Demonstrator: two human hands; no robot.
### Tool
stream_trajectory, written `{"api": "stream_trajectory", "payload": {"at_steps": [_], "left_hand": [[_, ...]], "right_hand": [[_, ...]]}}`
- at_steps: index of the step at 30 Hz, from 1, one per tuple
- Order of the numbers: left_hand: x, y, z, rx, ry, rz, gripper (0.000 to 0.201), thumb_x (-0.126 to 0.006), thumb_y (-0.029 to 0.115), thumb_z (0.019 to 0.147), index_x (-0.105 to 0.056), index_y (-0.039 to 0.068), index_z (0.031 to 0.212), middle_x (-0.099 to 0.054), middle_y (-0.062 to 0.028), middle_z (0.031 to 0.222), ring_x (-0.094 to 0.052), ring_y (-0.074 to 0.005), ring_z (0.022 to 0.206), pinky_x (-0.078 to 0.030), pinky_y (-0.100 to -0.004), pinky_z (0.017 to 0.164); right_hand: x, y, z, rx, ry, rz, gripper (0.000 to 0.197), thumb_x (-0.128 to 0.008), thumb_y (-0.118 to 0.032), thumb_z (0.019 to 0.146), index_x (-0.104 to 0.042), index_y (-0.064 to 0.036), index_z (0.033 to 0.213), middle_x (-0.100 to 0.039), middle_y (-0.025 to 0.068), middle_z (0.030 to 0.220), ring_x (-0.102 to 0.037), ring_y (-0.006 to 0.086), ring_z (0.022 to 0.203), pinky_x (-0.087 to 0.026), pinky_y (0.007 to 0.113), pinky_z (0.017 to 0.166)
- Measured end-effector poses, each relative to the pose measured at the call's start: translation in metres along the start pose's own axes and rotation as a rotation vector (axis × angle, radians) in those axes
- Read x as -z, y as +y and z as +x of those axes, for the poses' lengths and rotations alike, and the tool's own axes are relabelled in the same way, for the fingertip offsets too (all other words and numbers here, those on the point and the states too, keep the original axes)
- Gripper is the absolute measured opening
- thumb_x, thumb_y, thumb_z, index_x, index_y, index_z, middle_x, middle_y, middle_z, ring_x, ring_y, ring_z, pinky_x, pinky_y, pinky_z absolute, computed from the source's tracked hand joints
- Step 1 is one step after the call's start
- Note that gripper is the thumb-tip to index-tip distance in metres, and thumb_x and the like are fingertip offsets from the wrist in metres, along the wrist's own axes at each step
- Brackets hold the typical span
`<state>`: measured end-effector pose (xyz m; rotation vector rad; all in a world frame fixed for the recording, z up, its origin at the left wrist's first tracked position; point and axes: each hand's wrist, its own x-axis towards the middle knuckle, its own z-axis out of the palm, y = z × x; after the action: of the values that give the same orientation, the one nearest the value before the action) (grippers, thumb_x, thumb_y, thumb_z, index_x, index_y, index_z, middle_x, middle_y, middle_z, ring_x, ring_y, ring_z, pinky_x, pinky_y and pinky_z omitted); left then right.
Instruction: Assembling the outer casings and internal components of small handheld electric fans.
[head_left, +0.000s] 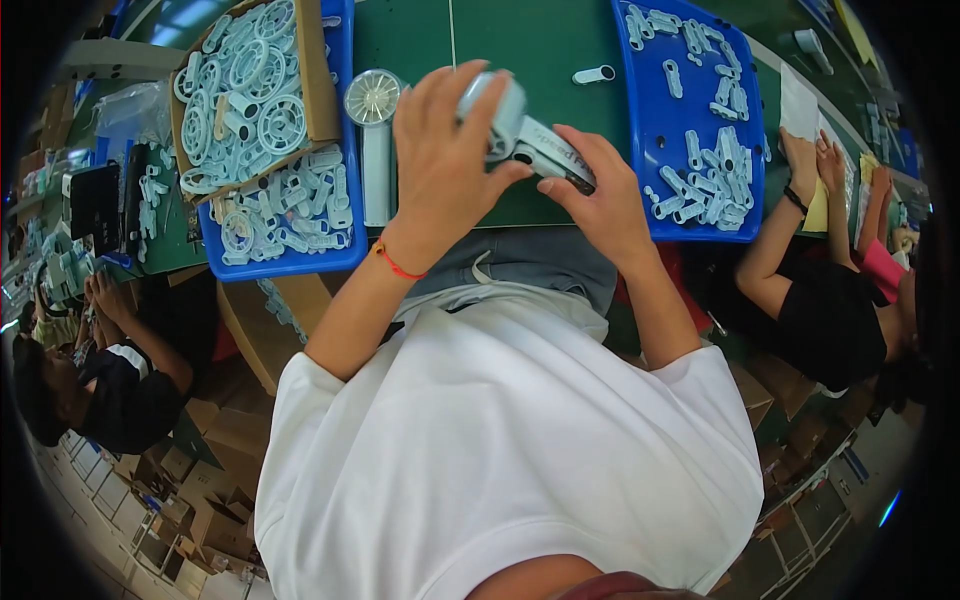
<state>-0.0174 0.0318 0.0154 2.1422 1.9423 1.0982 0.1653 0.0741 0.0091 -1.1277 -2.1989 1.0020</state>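
A pale blue handheld fan (542,140) is held between my two hands, tilted above the green table. My left hand (450,150) is closed over its round head, with the thumb near the joint to the handle. My right hand (603,190) pinches the lower handle between thumb and fingers, beside a dark patch on it. Printing runs along the handle. Just left of my left hand lies a second handheld fan (377,170), its round grille at the far end. A small white oblong part (594,75) rests on the table beyond my right hand.
At left, a cardboard box (322,75) of ring-shaped and small parts sits on a blue tray (290,262) holding more pieces. On the right, another blue tray (645,110) carries small pale parts. Co-workers sit on both sides; one person's hand (798,165) is at far right.
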Motion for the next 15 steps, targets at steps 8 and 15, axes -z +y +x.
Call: {"api": "stream_trajectory", "payload": {"at_steps": [8,15], "left_hand": [[-0.018,0.014,-0.033,0.621,-0.092,-1.462,0.053,-0.065,0.015,0.083,-0.039,-0.001,0.126,-0.055,-0.0122,0.113,-0.054,-0.0182,0.103,-0.044,-0.0293,0.086],[-0.016,0.015,-0.033,0.616,-0.162,-1.482,0.042,-0.065,0.013,0.083,-0.047,-0.004,0.117,-0.058,-0.0093,0.104,-0.056,-0.015,0.093,-0.045,-0.029,0.082]], "right_hand": [[0.006,-0.033,-0.012,-0.057,0.177,0.14,0.061,-0.077,-0.022,0.067,-0.052,0.0006,0.118,-0.055,0.0123,0.105,-0.056,0.0208,0.089,-0.045,0.028,0.077],[0.006,-0.034,-0.015,0.075,0.18,0.004,0.058,-0.074,-0.025,0.072,-0.051,0.0009,0.119,-0.055,0.0132,0.106,-0.056,0.022,0.093,-0.045,0.029,0.08]]}}
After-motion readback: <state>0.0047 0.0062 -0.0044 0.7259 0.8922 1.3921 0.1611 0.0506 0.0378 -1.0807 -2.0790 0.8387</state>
